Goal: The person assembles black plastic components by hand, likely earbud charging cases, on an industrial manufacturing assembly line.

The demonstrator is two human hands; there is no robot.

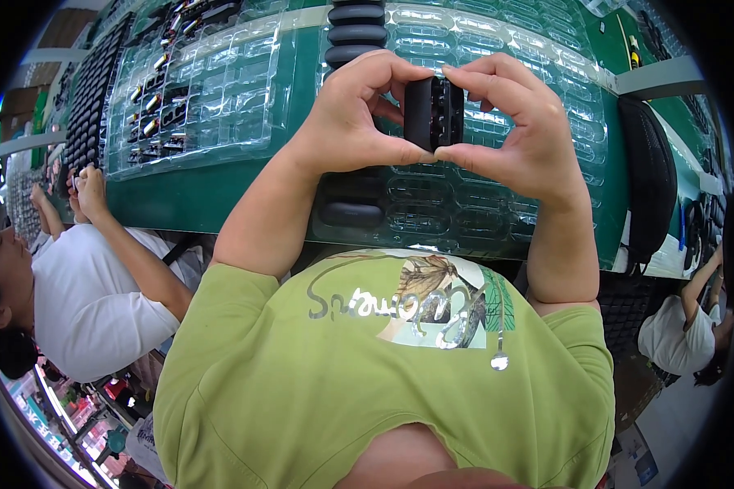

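Note:
Above the green table, both my hands hold a small black oblong case (pixel 418 114) upright between them. My left hand (pixel 355 110) grips its smooth left side, thumb below and fingers above. On the other side, my right hand (pixel 518 118) pinches the edge of the right part between thumb and fingertips. A gap with uneven dark detail runs between the two parts; whether they are joined, I cannot tell. Under my hands lies a clear plastic tray (pixel 497 196) with oval pockets. Black oval cases (pixel 351 214) fill some pockets in its left column.
Another clear tray (pixel 236 114) at the left carries small black and metallic parts. Beyond it are rows of black pieces (pixel 98 106). A black pouch (pixel 648 175) lies at the right, near a grey bar (pixel 661 79). Co-workers sit on both sides.

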